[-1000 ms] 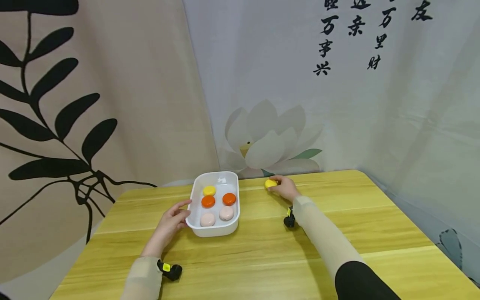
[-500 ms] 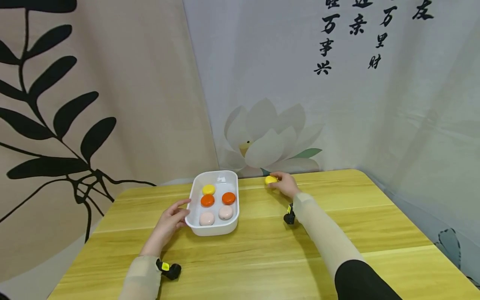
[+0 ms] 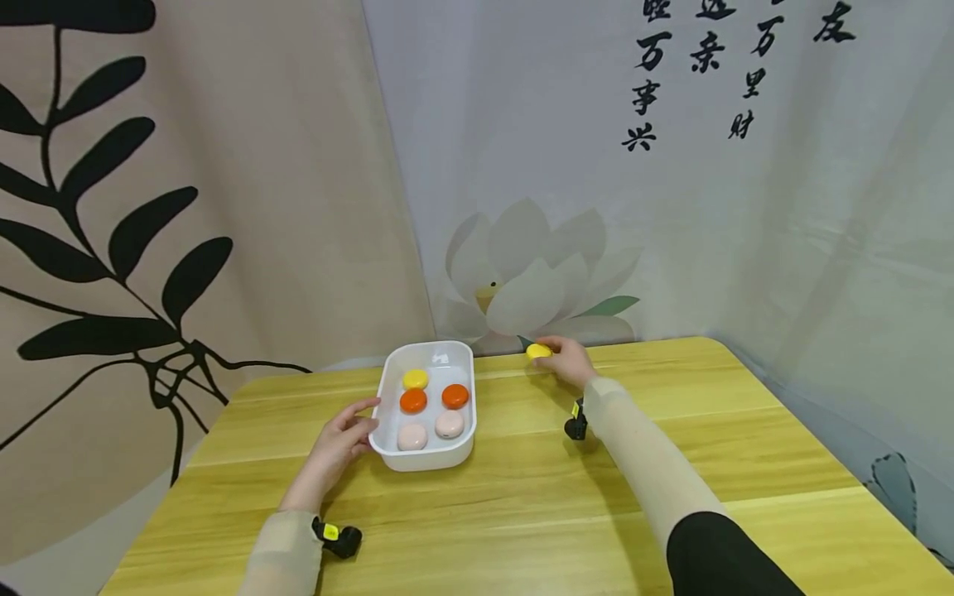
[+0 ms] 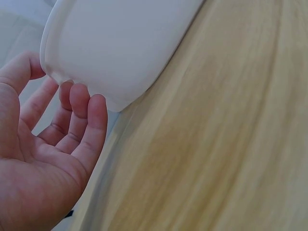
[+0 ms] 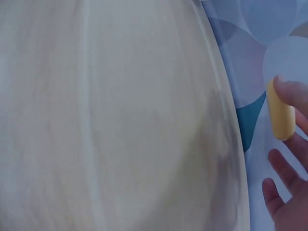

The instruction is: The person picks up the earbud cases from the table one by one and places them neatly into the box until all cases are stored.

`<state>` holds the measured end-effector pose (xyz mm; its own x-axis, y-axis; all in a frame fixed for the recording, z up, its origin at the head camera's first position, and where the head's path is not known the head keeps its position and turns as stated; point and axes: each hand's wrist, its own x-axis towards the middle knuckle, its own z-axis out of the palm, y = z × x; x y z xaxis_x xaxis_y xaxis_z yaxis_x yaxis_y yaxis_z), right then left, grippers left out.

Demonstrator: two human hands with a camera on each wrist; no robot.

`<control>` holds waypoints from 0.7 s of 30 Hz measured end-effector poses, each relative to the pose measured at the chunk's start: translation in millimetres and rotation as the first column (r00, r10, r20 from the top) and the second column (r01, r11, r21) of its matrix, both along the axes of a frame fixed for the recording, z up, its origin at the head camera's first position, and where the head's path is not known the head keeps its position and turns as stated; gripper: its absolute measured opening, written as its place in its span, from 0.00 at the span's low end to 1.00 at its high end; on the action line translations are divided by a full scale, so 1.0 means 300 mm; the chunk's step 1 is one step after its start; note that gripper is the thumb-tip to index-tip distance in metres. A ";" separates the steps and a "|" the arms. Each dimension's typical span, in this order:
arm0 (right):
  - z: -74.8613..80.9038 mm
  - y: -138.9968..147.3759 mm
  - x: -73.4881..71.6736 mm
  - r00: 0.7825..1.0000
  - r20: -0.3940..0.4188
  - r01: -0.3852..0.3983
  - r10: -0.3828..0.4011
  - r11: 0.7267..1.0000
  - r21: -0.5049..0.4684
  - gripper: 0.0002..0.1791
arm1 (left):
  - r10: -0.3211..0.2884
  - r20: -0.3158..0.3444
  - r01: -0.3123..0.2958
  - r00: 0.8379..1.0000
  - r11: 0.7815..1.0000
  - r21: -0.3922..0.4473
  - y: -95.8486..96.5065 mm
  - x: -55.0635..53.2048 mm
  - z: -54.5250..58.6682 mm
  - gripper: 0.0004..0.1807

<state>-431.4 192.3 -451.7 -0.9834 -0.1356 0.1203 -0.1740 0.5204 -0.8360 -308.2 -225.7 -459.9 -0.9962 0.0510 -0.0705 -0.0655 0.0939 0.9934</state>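
My right hand (image 3: 568, 364) pinches a round yellow disc (image 3: 539, 352) at the table's far edge. In the right wrist view, the yellow disc (image 5: 280, 110) is seen edge-on between thumb and fingertips, with the other fingers (image 5: 284, 168) spread apart from it. My left hand (image 3: 335, 443) grips the left side of a white plastic tray (image 3: 425, 459). In the left wrist view, its curled fingertips (image 4: 97, 107) touch the tray wall (image 4: 115, 43). Inside the tray lie another yellow disc (image 3: 415, 379), two orange discs (image 3: 413, 401) and two pale pink discs (image 3: 412, 436).
The tray stands on a wood-grain table (image 3: 522, 513) close to its far edge. A printed curtain (image 3: 522, 165) with plants and black characters hangs just behind the table. Black cameras (image 3: 343, 540) are strapped at both wrists.
My right hand has risen slightly with the yellow disc, shifting a little up in the head view. The left hand, the tray and its discs stay in place.
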 end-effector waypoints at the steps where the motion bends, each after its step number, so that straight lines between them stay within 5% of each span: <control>1: 0.004 0.000 -0.001 1.000 -0.005 -0.002 0.002 1.000 0.001 0.29 | 0.004 0.003 -0.004 1.000 1.000 0.000 0.002 0.000 0.000 0.28; 21: 0.040 -0.002 0.009 1.000 0.001 0.004 -0.004 1.000 -0.027 0.28 | 0.011 -0.007 -0.011 1.000 1.000 -0.017 0.002 -0.004 -0.009 0.28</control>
<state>-428.8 191.6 -439.6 -0.9841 -0.1288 0.1226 -0.1711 0.4985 -0.8498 -309.5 -225.1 -462.8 -0.9972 0.0390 -0.0641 -0.0594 0.1105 0.9921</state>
